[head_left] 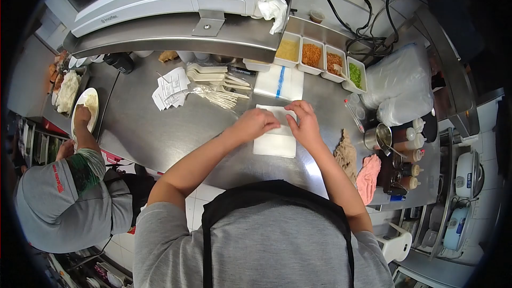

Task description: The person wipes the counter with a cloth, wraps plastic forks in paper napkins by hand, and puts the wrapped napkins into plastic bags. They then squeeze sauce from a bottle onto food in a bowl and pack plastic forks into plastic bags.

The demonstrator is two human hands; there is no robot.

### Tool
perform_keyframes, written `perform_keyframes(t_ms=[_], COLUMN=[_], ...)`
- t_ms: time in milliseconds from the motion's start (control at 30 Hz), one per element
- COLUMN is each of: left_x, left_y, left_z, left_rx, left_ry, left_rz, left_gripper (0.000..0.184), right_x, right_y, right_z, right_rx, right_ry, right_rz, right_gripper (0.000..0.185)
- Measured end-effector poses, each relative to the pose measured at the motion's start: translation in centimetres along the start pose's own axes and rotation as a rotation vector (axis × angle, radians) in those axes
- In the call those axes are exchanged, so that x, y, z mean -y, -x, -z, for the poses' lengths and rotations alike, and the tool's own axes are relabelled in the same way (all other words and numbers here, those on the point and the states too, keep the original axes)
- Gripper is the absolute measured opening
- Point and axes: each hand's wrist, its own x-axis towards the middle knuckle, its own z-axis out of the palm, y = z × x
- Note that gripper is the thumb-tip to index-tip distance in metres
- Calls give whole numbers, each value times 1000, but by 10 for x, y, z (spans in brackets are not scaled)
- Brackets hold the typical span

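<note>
White paper (274,147) lies on the steel counter (210,154), just nearer the person than a blue-striped white pack (292,82). L hand (258,124) is over its upper-left part, fingers bunched; can't tell if they grip. R hand (303,124) is by the upper-right corner, thumb & fingers apart.

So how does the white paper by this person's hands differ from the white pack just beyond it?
The white pack has a blue stripe; the white paper shows none. The pack looks wider than the paper. The left hand and right hand are at the paper, while neither is at the pack. Both are white and lie on the steel counter.
</note>
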Motion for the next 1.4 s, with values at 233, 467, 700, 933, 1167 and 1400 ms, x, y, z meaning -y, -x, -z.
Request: perform_keyframes(t_ms=[233,467,700,933,1167,1400], left_x=[38,29,5,38,47,51], left_y=[-34,-10,11,1,1,1], left_z=[6,33,46,30,23,23], left_rx=[11,-206,-183,159,255,259], left_ry=[-227,-377,-96,264,370,414], left_rz=[108,67,51,189,459,457], left_gripper=[16,35,48,22,30,31], right_x=[-8,-28,-38,-36,-9,-18], right_y=[22,4,-6,25,28,22], right_z=[-18,-26,-2,-25,-13,-22], right_rx=[222,245,545,367,137,160], right_ry=[173,-44,-1375,-868,-159,-164], right_rz=[174,-135,-875,-713,23,-199], right_gripper=[35,41,51,37,20,18])
